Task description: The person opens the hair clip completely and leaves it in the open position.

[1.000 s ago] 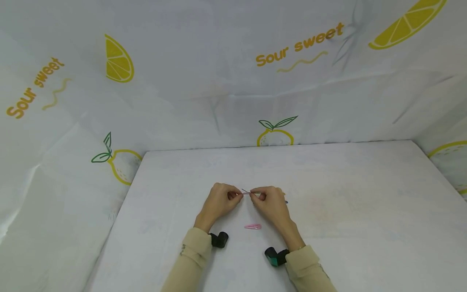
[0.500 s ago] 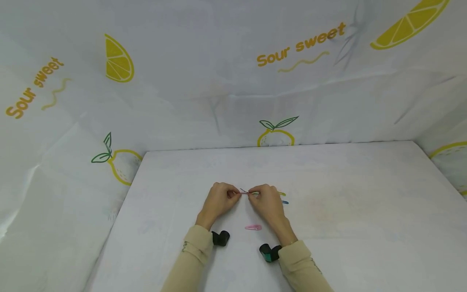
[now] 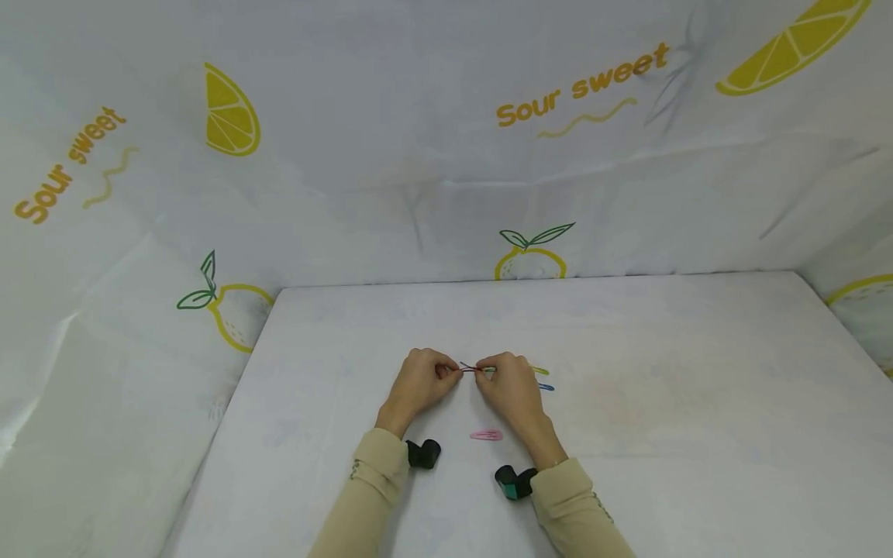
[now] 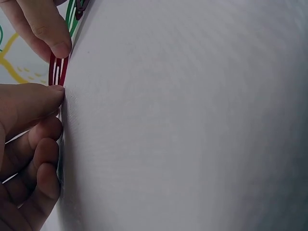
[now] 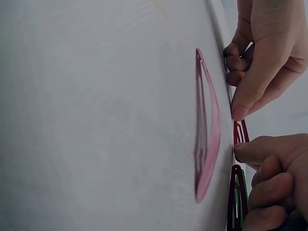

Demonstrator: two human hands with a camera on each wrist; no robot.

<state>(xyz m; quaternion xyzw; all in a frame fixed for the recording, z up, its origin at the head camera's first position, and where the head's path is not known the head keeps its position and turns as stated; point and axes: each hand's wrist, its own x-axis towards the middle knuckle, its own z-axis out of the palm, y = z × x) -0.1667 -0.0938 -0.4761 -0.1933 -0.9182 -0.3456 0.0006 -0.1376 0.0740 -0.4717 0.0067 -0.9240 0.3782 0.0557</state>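
Observation:
Thumb and fingers of my left hand (image 3: 421, 385) pinch one end of a red snap hair clip (image 4: 57, 72). My right hand (image 3: 515, 391) pinches the same clip's other end, so a short stretch of it shows between the two hands. Right beside my right fingers, a dark maroon hair clip (image 5: 232, 204) overlaps a green hair clip (image 4: 71, 19). Nearer my body, a pink hair clip (image 3: 486, 435) lies on the white table between my forearms; in the right wrist view this pink clip (image 5: 215, 130) looks large and near.
Past my right hand, a yellow hair clip (image 3: 540, 370) and a blue hair clip (image 3: 547, 387) stick out, partly hidden by it. The white table (image 3: 698, 372) ends at a lemon-printed cloth backdrop (image 3: 384, 155). Black wrist cameras (image 3: 516, 482) hang at the sleeves.
My right hand and forearm have shifted a little left, uncovering more of the yellow and blue clips. Both hands keep their pinch on the red clip.

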